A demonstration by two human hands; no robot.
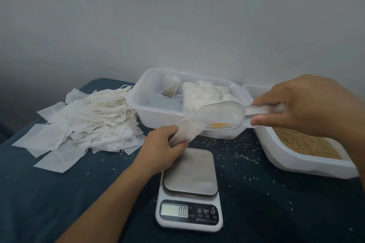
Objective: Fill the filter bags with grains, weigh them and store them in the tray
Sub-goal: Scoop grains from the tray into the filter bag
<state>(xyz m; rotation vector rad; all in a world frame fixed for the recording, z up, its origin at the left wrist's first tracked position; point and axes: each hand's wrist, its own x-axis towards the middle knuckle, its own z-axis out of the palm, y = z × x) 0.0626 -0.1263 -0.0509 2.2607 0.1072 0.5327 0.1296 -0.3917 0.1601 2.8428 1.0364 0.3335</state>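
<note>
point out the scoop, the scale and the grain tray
scoop [219, 116], head view, on its clear bowl
scale [190, 169], head view, on its steel platform
grain tray [296, 162], head view, on its white front wall

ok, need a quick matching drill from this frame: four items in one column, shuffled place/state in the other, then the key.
Items
1. clear scoop
2. scale
3. pile of empty filter bags
4. grain tray

Places/states
A. platform bare, display reading 0.0
B. at the table's right side, holding loose grain
C. held by the right hand, a few grains inside, at the mouth of the bag the left hand grips
D. heaped on the dark cloth at the left

Pairs: 1-C, 2-A, 3-D, 4-B
</note>
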